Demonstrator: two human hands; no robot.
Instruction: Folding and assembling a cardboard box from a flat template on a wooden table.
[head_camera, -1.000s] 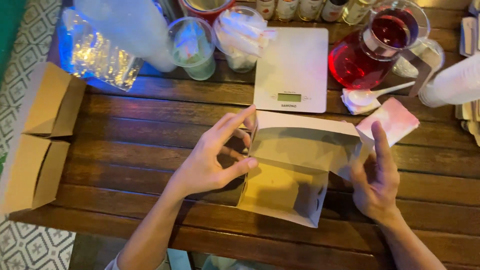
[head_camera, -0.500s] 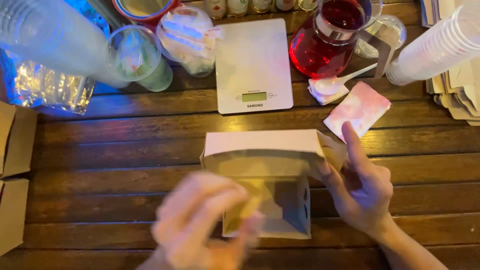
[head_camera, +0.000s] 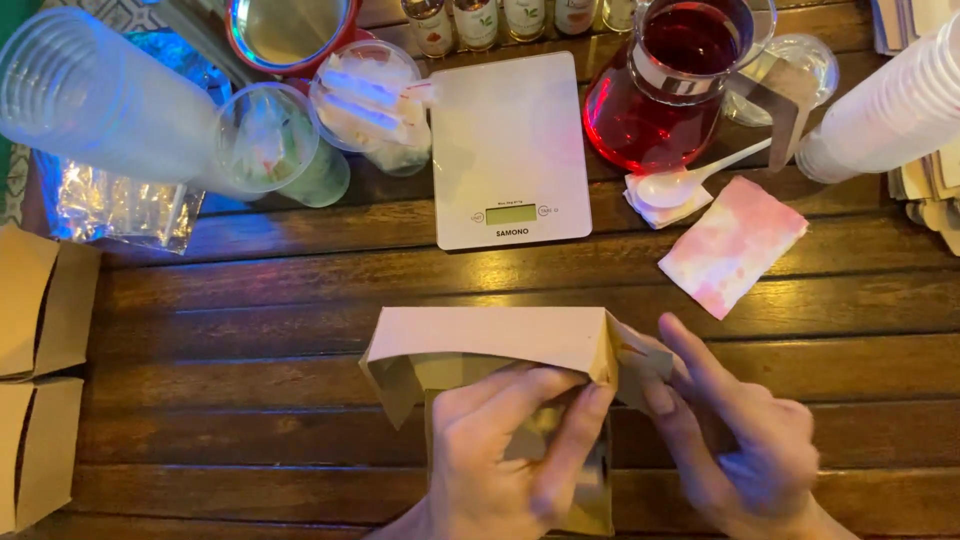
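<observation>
A: Position of cardboard box (head_camera: 490, 345)?

B: Near front edge of wooden table (head_camera: 250, 330), centre of view, partly folded; long pale panel uppermost, brown inner flaps below.

A: Left hand (head_camera: 505, 450)?

B: Laid over the lower middle of the box, fingers (head_camera: 570, 440) curled onto an inner flap, thumb tip near the top panel's right corner. Closed on the cardboard.

A: Right hand (head_camera: 745, 440)?

B: At the box's right end. Thumb and forefinger pinching the end flap; remaining fingers loosely bent, clear of the table.

A: Surroundings?

B: White kitchen scale (head_camera: 508, 150) directly behind the box, well apart from it. Glass jug of red liquid (head_camera: 665, 85) to the right of scale; white plastic spoon (head_camera: 690, 178) resting on a folded tissue just in front of the jug. Pink-stained napkin (head_camera: 733, 245) flat on the boards, near the right hand, not touching. Stack of clear cups (head_camera: 95, 100) lying at far left. Flat brown cardboard blanks (head_camera: 40, 380) at left edge. Stacked white cups (head_camera: 890, 105) far right.
</observation>
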